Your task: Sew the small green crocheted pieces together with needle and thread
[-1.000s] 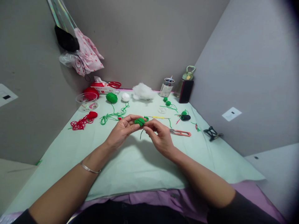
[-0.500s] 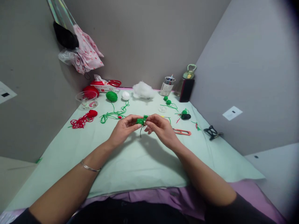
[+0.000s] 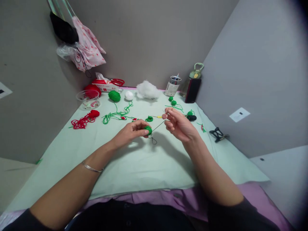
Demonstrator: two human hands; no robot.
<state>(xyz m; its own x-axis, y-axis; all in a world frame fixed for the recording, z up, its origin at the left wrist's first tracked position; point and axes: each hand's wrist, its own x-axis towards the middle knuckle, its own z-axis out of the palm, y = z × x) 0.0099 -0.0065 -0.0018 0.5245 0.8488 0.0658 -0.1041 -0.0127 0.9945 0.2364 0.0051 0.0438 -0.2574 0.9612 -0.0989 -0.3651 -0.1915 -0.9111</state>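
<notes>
A small green crocheted piece (image 3: 148, 130) is pinched between the thumb and fingers of my left hand (image 3: 130, 133), just above the table. A dark thread (image 3: 158, 125) runs tight from it up to my right hand (image 3: 179, 125), whose fingertips are closed on it. Whether a needle is also in those fingertips I cannot make out. Below the green piece hangs a loose loop of the same thread. Just behind the hands lie a small green crocheted coil (image 3: 149, 119) and a crochet hook with a yellow grip (image 3: 159, 117).
Red yarn (image 3: 83, 122), green yarn (image 3: 114, 96), a white ball (image 3: 129, 95) and white stuffing (image 3: 147, 90) lie at the left and back. A pen can (image 3: 172, 86), bottle (image 3: 195, 74) and phone (image 3: 193, 90) stand back right. A black spool (image 3: 192, 118) lies right.
My right hand has moved up and right, away from the green piece, drawing the thread tight between the hands. My left hand still holds the piece, slightly turned.
</notes>
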